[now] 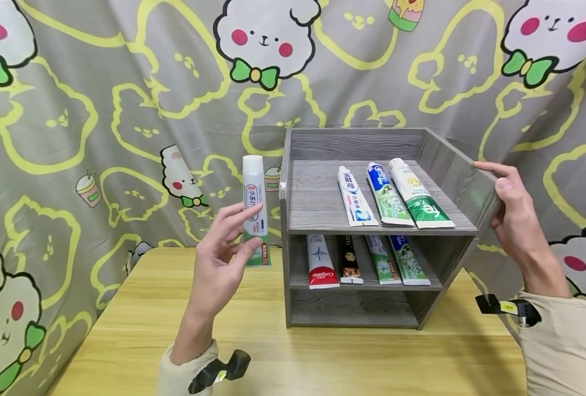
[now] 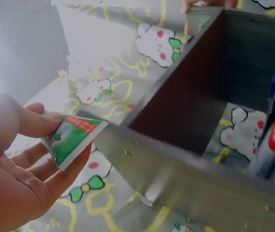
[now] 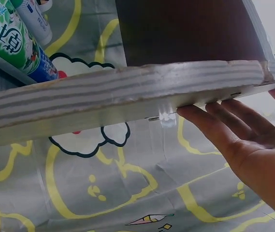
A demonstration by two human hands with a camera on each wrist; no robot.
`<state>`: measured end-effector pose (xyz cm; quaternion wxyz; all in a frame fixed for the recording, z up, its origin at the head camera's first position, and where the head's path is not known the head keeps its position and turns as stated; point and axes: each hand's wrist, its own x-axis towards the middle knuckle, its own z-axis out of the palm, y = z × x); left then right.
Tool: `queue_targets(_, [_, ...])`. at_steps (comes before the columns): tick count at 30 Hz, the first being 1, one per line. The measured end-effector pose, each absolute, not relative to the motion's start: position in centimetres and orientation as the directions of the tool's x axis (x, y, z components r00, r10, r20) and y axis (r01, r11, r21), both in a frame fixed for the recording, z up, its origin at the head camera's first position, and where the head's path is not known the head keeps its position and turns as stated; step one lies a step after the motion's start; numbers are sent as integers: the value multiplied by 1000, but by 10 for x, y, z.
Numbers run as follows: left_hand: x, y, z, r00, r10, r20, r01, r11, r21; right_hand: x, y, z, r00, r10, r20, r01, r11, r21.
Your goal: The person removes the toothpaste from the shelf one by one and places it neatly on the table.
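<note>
My left hand (image 1: 222, 258) pinches a toothpaste tube (image 1: 256, 212) between thumb and fingers, just left of a grey wood-grain shelf unit (image 1: 287, 264). The tube stands upright, white cap up. Its green crimped end (image 2: 77, 145) faces the camera in the left wrist view. My right hand (image 1: 515, 220) touches the outer face of the unit's right side panel (image 1: 463, 170). In the right wrist view its fingertips (image 3: 188, 111) press against that panel from outside. On the top level lie a white-and-blue tube (image 1: 354, 198), a Crest tube (image 1: 389, 195) and a white-and-green tube (image 1: 419, 195).
The middle level holds several tubes, among them a red-and-white Colgate tube (image 1: 322, 264) and a black tube (image 1: 350, 258). Below is a bottom compartment (image 1: 352, 308). The unit stands on a light wooden table (image 1: 233, 319), with a patterned curtain (image 1: 125, 121) behind.
</note>
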<state>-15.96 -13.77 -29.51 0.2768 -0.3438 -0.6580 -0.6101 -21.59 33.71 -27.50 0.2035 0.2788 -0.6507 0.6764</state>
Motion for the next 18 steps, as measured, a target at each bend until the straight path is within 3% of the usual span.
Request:
queue_targets(10, [-171, -151, -330, -680, 100, 727, 733, 53, 678, -209, 354, -266, -783, -170, 598, -583, -134, -801])
queue_targets(18, [-180, -163, -359, -767, 54, 639, 641, 63, 765, -212, 353, -263, -819, -172, 547, -544, -70, -836])
